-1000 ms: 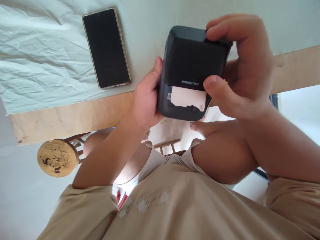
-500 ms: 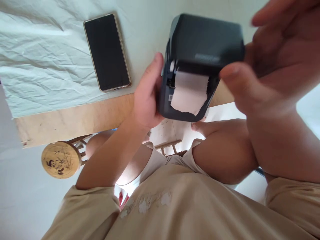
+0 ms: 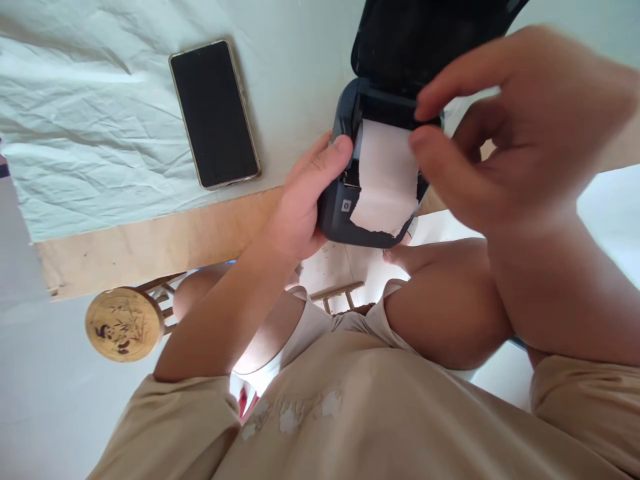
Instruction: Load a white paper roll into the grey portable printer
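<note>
Above, black lid [image 3: 400,47] cropped, paper [image 3: 387,173] partly behind right hand [image 3: 535,127]

bright, diffuse light, right-hand fingers [image 3: 470,75] perhaps slightly blurred

Dark-screened phone [image 3: 216,113] on wrinkled pale-green cloth [image 3: 85,143]; bare wooden table edge [image 3: 150,241]; round, patterned wooden stool [image 3: 124,325].

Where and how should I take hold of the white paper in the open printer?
I'd pinch the white paper near its upper right edge, coming from the right: the left hand holds the left side of the printer, and the raised lid stands behind. The ragged front end looks thin and may tear.
</note>
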Demonstrator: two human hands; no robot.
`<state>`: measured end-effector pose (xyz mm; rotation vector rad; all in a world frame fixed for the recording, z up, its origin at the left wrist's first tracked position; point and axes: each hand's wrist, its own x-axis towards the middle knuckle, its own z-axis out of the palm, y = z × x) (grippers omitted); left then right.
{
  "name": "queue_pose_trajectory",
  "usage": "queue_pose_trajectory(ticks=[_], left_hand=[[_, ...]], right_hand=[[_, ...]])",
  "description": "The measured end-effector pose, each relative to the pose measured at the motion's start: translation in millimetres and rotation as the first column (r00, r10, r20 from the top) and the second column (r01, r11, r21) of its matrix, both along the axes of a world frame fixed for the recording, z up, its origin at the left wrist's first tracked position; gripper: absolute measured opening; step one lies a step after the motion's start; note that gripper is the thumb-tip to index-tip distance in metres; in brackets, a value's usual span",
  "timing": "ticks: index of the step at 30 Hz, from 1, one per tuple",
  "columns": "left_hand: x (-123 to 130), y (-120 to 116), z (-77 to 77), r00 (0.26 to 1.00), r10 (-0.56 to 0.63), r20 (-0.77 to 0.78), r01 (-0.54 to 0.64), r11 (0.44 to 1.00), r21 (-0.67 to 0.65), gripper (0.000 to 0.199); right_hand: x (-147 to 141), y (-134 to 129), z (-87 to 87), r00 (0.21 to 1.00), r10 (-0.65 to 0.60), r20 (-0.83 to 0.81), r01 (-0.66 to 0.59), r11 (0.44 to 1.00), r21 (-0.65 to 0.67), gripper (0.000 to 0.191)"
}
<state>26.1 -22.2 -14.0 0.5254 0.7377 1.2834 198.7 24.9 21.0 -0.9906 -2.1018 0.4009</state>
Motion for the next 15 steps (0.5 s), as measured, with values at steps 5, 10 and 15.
queue_pose_trajectory(ticks=[5, 10, 15], left_hand=[[3.5, -1.2, 6.2, 0.998, 0.048, -0.047, -0.051, 0.995, -0.087, 0.023], [3.8, -3.7, 12.5, 0.999, 0.035, -0.036, -0.038, 0.994, -0.106, 0.015], [3.9, -3.5, 16.5, 0.999, -0.001, 0.038, 0.005, 0.995, -0.1, 0.009]], right_hand=[[-7.0, -6.7, -4.4, 0.944, -0.087, 0.318, 0.027, 0.982, 0.188, 0.016], [-0.6, -10.5, -0.3, 0.891, -0.105, 0.442, 0.019, 0.981, 0.193, 0.015], [6.4, -3.3, 0.0, 0.939, 0.005, 0.345, -0.026, 0.998, 0.058, 0.031]])
